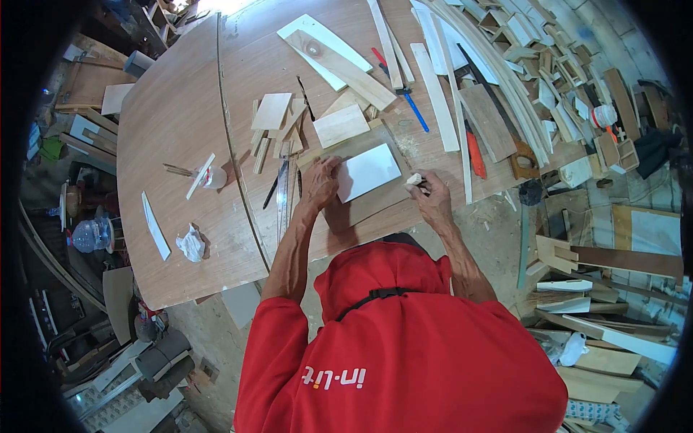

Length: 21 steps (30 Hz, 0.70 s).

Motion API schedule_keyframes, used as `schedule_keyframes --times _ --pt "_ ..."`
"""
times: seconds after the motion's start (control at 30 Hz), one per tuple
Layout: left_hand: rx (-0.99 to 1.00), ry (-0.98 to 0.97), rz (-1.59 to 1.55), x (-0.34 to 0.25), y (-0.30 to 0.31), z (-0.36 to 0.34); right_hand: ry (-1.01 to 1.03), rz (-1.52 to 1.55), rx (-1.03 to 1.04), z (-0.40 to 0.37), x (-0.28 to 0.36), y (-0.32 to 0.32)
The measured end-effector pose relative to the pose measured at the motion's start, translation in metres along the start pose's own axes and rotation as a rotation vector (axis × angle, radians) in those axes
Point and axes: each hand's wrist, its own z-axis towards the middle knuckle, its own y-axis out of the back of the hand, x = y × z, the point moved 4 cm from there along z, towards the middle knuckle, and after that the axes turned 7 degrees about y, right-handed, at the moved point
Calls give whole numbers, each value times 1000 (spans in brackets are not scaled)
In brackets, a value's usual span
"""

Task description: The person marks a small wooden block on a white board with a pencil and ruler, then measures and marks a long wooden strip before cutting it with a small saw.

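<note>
offcut-strewn workshop table [180,130], left hand [320,184] flat on panel [368,172], right hand [433,198] gripping white lump [414,178]

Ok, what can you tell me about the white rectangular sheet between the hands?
The white sheet is a flat, plain rectangle with a smooth surface, perhaps laminate or painted board. It lies askew on a brown wooden board at the near edge of the table. The left hand rests fingertips on its left end; the right hand, gripping a small pale object, sits just off its right corner.
</note>
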Motion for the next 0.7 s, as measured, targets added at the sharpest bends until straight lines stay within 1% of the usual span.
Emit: schedule_keyframes --times 0.07,0.1,0.17,0.2,0.27,0.3,0.37,0.47,0.53,0.57,0.7 --pt "-33 -134 133 -6 3 -5 183 -279 74 8 14 -6" --pt "-31 -130 133 -8 5 -7 180 -279 77 13 15 -10" --pt "-33 -23 176 -11 5 -10 184 -310 169 22 16 -21" --pt "-29 -19 173 -12 2 -13 179 -313 173 26 16 -24" --pt "-153 -110 109 -18 1 -20 414 -494 275 30 24 -36" --pt "-151 -104 107 -23 1 -25 411 -494 281 32 21 -39" --pt "-121 -196 88 -38 1 -39 484 -525 357 33 16 -49" --pt "-103 -177 51 -42 -9 -51 532 -557 394 33 3 -51" --pt "-72 -152 15 -46 -15 -53 524 -529 364 29 7 -50" --pt "-73 -178 -1 -50 -17 -53 522 -499 330 28 10 -48" --pt "-62 -232 -76 -63 -23 -48 498 -549 344 29 14 -40"
